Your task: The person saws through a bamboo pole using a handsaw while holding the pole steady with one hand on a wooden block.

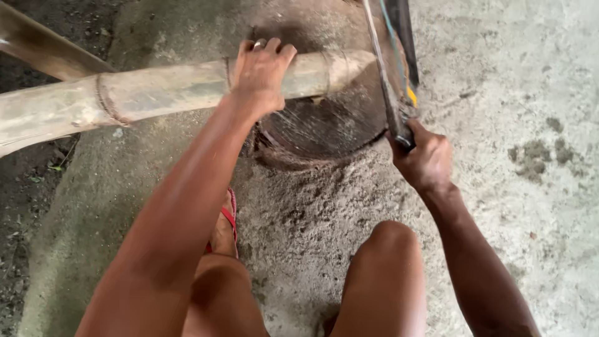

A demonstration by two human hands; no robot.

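Note:
A thick pale bamboo pole (156, 93) lies across a dark round wooden chopping block (324, 125), its cut end at the right. My left hand (261, 73) presses down on the pole near that end, fingers wrapped over the top. My right hand (424, 159) grips the handle of a long blade (390, 56), which points up and away just beyond the pole's end. The blade's tip runs out of the top of the frame.
Rough concrete floor (518, 125) spreads right and below, with sawdust-like debris (312, 206) in front of the block. My bent knees (387, 243) and a foot in a red sandal (228, 218) are close below. Dark soil (31, 187) lies left; another pole (43, 47) crosses top left.

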